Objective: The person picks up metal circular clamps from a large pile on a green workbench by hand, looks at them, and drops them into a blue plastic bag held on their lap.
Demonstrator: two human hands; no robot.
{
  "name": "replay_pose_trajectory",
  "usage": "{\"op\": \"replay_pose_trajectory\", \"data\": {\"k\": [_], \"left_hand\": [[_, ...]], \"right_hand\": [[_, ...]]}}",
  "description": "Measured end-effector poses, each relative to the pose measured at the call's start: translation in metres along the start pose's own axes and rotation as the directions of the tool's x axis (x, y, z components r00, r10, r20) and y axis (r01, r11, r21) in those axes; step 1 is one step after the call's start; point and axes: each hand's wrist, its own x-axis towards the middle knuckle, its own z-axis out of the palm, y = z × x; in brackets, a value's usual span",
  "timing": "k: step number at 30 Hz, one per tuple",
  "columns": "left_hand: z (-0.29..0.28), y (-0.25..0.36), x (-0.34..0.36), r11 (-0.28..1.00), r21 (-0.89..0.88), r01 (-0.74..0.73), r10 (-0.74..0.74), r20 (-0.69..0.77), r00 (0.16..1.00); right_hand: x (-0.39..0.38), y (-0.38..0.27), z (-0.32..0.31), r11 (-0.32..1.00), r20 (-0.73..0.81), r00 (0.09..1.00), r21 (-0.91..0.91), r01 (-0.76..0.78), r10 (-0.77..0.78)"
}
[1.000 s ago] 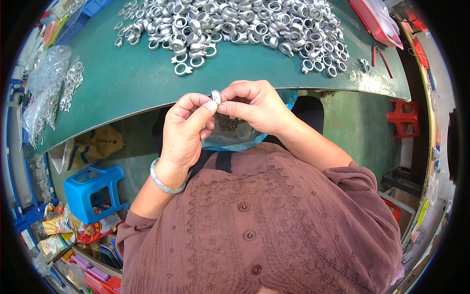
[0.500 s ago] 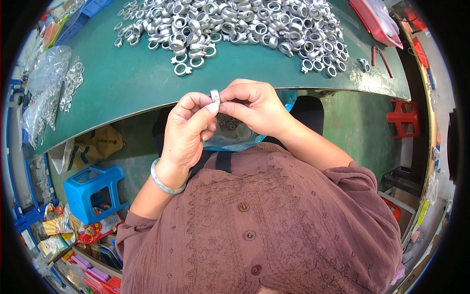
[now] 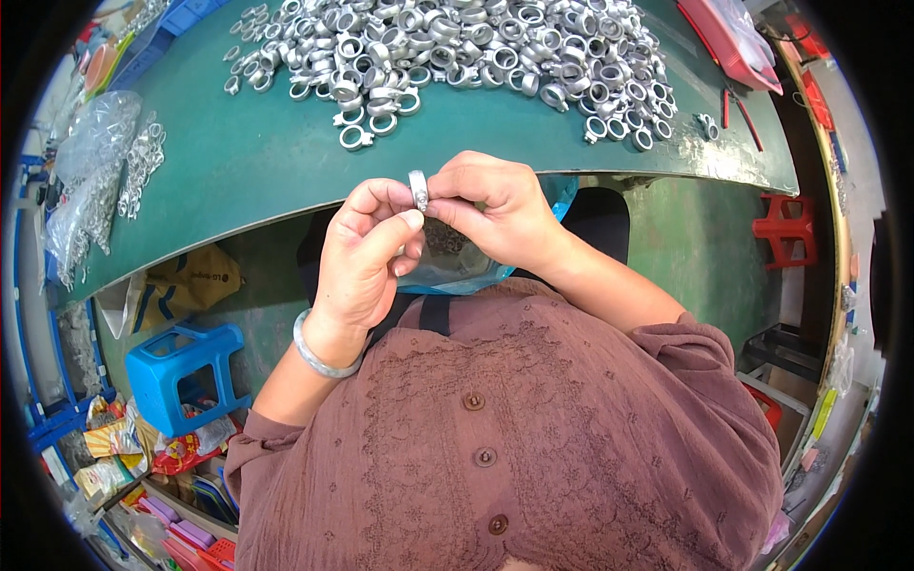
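Observation:
My left hand [image 3: 371,249] and my right hand [image 3: 495,209] pinch one small silver metal ring clamp [image 3: 418,190] between them, just off the near edge of the green table [image 3: 248,162]. The left thumb rests at the ring's lower part; the right thumb and forefinger grip its side. Below my hands lies an open blue-edged plastic bag [image 3: 501,278] holding small dark pieces, too small to make out. Beyond, a large pile of similar silver rings [image 3: 457,57] covers the back of the table.
Clear bags of small parts [image 3: 81,176] lie at left, blue bins [image 3: 176,19] behind. Red trays [image 3: 733,52] and red-handled pliers [image 3: 743,119] sit at right. A blue stool [image 3: 181,376] stands lower left, a red stool [image 3: 785,228] right, near bags and boxes.
The ring between my fingers has tilted slightly and shows more of its small fitting; my left thumb has slid a little lower and my right fingers have risen slightly.

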Motion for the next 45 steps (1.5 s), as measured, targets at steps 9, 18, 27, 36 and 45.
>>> {"op": "replay_pose_trajectory", "data": {"k": [9, 18, 27, 36, 45], "left_hand": [[0.002, 0.001, -0.001, 1.000, -0.001, -0.009, 0.009, 0.022, 1.000], [0.004, 0.001, -0.003, 1.000, 0.022, -0.014, 0.014, 0.010, 1.000], [0.007, 0.003, -0.005, 0.999, 0.043, -0.025, 0.024, 0.015, 1.000], [0.009, 0.003, -0.004, 0.996, 0.082, -0.043, 0.045, -0.032, 0.998], [0.008, 0.005, -0.004, 0.997, 0.079, 0.018, -0.013, -0.058, 0.998]], "right_hand": [[0.001, -0.004, -0.001, 0.997, -0.023, 0.997, -0.041, 0.068, -0.069], [0.000, -0.006, -0.002, 0.994, -0.021, 0.996, -0.071, 0.088, -0.090], [-0.002, -0.008, -0.004, 0.995, -0.018, 0.997, -0.059, 0.075, -0.076], [-0.002, -0.011, -0.004, 0.986, 0.002, 0.994, -0.127, 0.105, -0.105], [-0.002, -0.010, -0.004, 0.994, 0.021, 0.998, -0.087, 0.068, -0.067]]}}
